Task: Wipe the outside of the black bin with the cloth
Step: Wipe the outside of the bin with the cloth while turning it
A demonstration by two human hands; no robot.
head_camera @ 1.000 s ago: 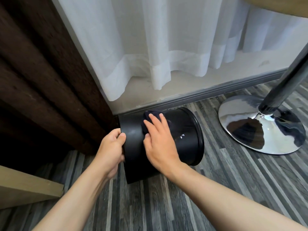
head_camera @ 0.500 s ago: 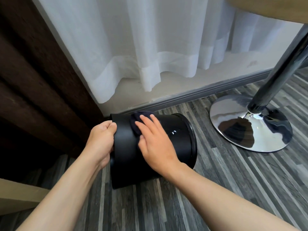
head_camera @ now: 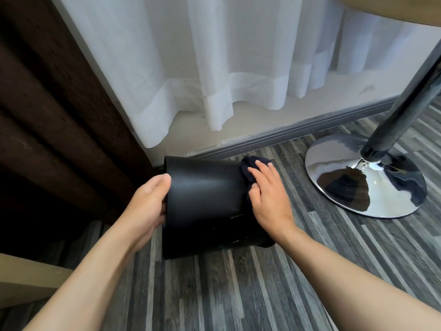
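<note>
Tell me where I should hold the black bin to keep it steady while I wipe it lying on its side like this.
Hold the black bin at its left end, coming in from the left, probably as the left hand does now. It lies on its side on the floor and could roll; bracing that edge leaves the wall free for the right hand pressing the cloth.

Single head-worn view, wide-angle. You look forward and steeply down onto the striped floor (head_camera: 250, 295) from close range; both your forearms enter from the near edge. The black bin (head_camera: 205, 206) sits near frame centre, within arm's reach. The far field ends at the white curtain (head_camera: 214, 68) and skirting; a chrome pedestal base (head_camera: 358, 177) occupies the right, dark wood panelling (head_camera: 47, 115) the left. Straight lines bow toward the edges. No second view is given.
</note>
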